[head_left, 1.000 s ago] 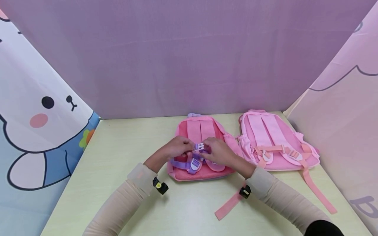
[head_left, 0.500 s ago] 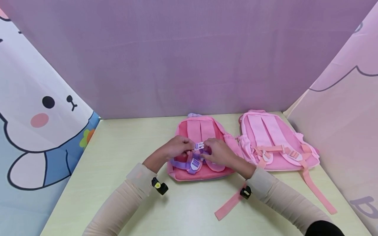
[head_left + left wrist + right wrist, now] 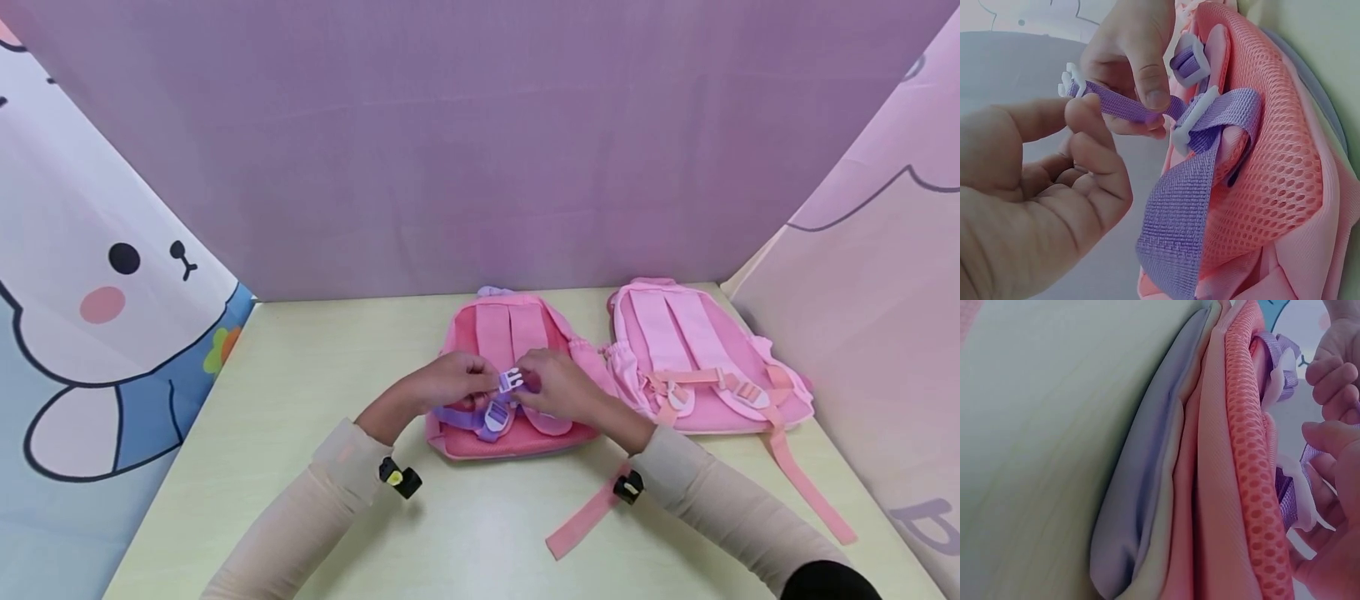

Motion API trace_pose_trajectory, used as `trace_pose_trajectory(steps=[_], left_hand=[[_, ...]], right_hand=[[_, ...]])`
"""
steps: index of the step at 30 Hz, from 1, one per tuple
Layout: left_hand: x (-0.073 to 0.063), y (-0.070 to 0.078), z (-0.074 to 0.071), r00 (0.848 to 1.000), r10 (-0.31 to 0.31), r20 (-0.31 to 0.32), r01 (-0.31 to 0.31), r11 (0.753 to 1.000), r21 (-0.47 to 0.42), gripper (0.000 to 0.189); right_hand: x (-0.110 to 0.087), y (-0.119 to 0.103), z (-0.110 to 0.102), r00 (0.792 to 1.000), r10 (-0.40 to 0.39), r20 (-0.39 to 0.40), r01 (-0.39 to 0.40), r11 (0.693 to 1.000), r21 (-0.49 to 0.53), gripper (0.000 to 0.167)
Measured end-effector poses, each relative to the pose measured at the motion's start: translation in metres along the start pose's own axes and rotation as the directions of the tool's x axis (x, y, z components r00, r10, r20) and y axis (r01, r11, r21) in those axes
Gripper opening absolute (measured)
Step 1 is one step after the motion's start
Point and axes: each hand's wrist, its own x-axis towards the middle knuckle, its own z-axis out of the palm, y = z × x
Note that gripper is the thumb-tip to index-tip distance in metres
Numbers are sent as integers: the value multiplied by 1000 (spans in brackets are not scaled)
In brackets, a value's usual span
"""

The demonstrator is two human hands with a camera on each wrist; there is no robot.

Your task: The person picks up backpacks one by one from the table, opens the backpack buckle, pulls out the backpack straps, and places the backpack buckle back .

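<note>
A pink backpack (image 3: 487,333) with a mesh back panel lies on the table, straps facing up. Above it my left hand (image 3: 453,379) pinches a white pronged buckle (image 3: 511,380) between thumb and finger. The buckle sits on a purple strap (image 3: 1113,103), seen in the left wrist view. Farther along that strap, my right hand (image 3: 558,383) grips it, thumb on top. White strap adjusters (image 3: 1194,122) hang at the ends of the shoulder straps, purple webbing threaded through them. In the right wrist view the fingers of both hands are partly cut off by the frame edge.
A second, lighter pink backpack (image 3: 701,333) lies to the right, touching the first one's side. One peach strap end (image 3: 813,496) trails toward the table's right edge; another (image 3: 581,525) runs out under the right wrist. A purple partition (image 3: 480,150) stands behind.
My left hand has shifted slightly right and down with the buckle, which now tilts more. The right hand and both backpacks stay nearly still.
</note>
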Motion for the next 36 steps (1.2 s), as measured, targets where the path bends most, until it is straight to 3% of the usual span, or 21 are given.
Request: trace_pose_trajectory(steps=[7,12,19,25,29,36], left_hand=[[-3,-4,1,998,58,25,-60,994,87,18],[-5,-7,2,997,82,-13,-79,982,169,15],[-6,-6,7,983,158,-99,-116,934,339,13],[1,-13,11,965,225,-133,-142,880,453,11],[2,-14,13,961,241,-137,-150,868,473,14],[0,-13,11,964,220,-148,-131,880,457,16]], right_hand=[[-3,0,0,997,-75,16,75,997,-5,19],[-5,0,-2,996,-86,29,86,996,-10,18],[-8,4,-6,984,-169,60,170,985,-13,16],[-12,10,-5,957,-284,66,284,959,8,17],[-16,12,-5,943,-328,57,329,944,-24,15],[-24,15,-4,923,-380,56,384,911,-148,14]])
